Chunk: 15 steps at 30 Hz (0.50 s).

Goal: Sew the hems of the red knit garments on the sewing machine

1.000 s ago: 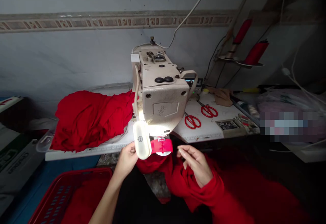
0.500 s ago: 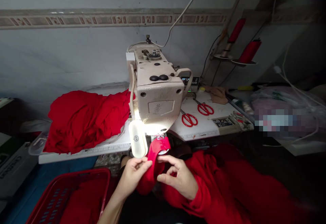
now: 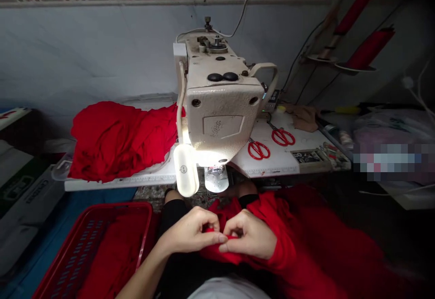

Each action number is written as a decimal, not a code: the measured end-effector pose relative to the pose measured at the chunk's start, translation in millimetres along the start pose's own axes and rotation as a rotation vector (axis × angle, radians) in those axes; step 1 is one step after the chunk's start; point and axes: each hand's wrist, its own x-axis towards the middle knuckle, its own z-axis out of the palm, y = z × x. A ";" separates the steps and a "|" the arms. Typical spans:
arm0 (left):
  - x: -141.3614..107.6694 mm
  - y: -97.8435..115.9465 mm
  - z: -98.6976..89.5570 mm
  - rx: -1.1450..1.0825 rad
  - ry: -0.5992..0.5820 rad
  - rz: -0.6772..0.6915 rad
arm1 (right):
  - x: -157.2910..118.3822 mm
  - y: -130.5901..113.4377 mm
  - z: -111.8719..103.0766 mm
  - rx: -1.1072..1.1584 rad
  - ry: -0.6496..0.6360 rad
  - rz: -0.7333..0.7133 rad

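Note:
Over the lap, my left hand [image 3: 195, 230] and my right hand [image 3: 249, 235] meet at the thumbs, both closed on a piece of red fabric [image 3: 231, 256]. The fingers pinch its edge, and part of the cloth is hidden behind them. More of the red cloth drapes over my right forearm and off to the right. Just beyond the hands stands a cream sewing machine [image 3: 224, 113], with nothing on its small curved bed [image 3: 216, 182]. A lit lamp [image 3: 186, 170] hangs at its left side.
A heap of red fabric [image 3: 118, 140] lies on the table's left. Two red-handled scissors [image 3: 258, 150] and a parts tray [image 3: 307, 157] lie on the right. A red basket [image 3: 147, 213] with red cloth stands at lower left. Red thread cones [image 3: 369, 50] stand at upper right.
The red fabric has come off the machine's bed and down to the lap. Both hands have moved lower and closer together, and my right fingers have closed on the cloth. The view has tilted down.

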 end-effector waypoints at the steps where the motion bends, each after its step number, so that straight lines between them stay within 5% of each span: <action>1: -2.3 -2.1 -2.0 -0.008 0.043 -0.019 | 0.7 1.3 -3.8 0.052 0.036 0.022; 6: -9.9 -11.0 -7.2 -0.164 0.339 -0.125 | 8.2 -0.8 -16.3 0.270 0.267 0.006; 10: -10.2 -12.4 -6.6 -0.357 0.477 -0.071 | 13.9 -9.7 -18.8 0.294 0.362 -0.040; 15: -11.1 -3.4 -17.5 0.058 0.549 0.113 | 10.9 -30.2 -21.1 0.220 0.411 -0.087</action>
